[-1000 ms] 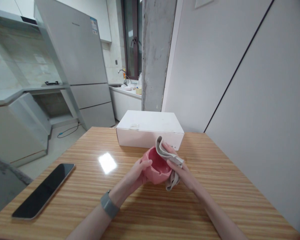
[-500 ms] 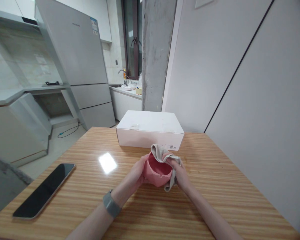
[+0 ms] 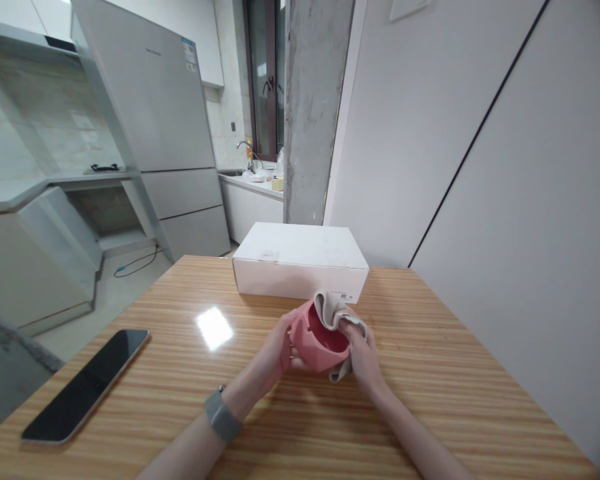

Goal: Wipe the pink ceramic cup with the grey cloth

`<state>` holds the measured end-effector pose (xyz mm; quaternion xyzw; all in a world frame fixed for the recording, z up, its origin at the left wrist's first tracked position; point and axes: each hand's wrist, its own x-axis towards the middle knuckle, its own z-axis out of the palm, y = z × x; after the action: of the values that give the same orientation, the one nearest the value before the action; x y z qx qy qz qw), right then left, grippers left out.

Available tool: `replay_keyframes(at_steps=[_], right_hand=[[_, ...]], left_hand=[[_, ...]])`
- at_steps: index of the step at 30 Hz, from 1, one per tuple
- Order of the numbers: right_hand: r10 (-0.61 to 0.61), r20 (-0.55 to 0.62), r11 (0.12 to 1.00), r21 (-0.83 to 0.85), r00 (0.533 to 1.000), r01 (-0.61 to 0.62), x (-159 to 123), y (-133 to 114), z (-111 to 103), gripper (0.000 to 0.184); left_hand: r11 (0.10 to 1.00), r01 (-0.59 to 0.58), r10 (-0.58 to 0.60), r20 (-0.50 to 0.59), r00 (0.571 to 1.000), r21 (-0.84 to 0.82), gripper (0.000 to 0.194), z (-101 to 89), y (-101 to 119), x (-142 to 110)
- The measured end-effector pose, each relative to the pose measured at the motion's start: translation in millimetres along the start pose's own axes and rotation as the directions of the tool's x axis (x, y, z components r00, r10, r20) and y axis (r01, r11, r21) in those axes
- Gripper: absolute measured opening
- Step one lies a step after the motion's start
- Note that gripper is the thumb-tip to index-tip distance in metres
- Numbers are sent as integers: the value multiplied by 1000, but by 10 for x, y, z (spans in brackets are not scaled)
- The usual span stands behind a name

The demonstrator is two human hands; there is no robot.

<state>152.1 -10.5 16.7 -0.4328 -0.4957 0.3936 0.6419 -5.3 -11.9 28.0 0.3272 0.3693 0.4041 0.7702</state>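
Observation:
A pink faceted ashtray (image 3: 314, 348) with notches in its rim is held up above the wooden table, its opening tilted to the right. My left hand (image 3: 281, 350) grips it from the left and below, fingers closed around its side. A grey-beige cloth (image 3: 331, 308) drapes over the far right rim and hangs down the right side. My right hand (image 3: 364, 350) is closed on this cloth at the right rim, with its thumb reaching toward the opening. Cloth and ashtray hide some of the right fingers.
A white box (image 3: 300, 257) stands on the table (image 3: 430, 393) just beyond my hands. To the left lies a dark smartphone (image 3: 87, 387). A white wall (image 3: 480, 167) rises on the right; a fridge (image 3: 155, 113) stands behind at the left.
The ashtray has turned in my left hand: a rim notch that faced me is now at the left. The cloth and right hand have shifted slightly right.

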Motion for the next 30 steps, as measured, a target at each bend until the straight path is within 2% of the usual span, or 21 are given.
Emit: replay_keyframes(at_steps=[3,5,8,13,18,22,25,27,30], right_hand=[[72,118,993,88,990,-82,26,-22,-55,16],[73,183,993,81,980,-89,16,-38,-55,14],[51,212,996,57,976,-65,1,-52,-25,15],[19,166,998,55,986,-29,25,-74,23,19],[28,31,996,87,999,-30,-15,-31,36,19],[-34,-77,999,-7,996,34,-134,54,99,23],[-131,-140,986,-119,981,114,-183,110,143,25],[-136,-139,984,-137,981,117,-161,128,131,26],[-62,-116,996,-71,991,54,-76,114,53,28]], left_hand=[[999,33,-33,31,999,28,57,-73,-10,30],[999,10,-10,12,1000,52,57,-111,-38,49],[994,-23,27,-31,999,108,58,-133,-75,66],[988,-122,132,-103,986,99,60,-68,-74,55],[984,-167,175,-134,975,68,60,7,-84,44],[979,-192,202,-175,964,70,61,41,-126,41],[963,-269,264,-123,957,-25,54,78,-150,30],[946,-307,301,-62,951,-109,49,96,-138,23],[962,-216,219,2,976,-170,50,78,-68,14]])
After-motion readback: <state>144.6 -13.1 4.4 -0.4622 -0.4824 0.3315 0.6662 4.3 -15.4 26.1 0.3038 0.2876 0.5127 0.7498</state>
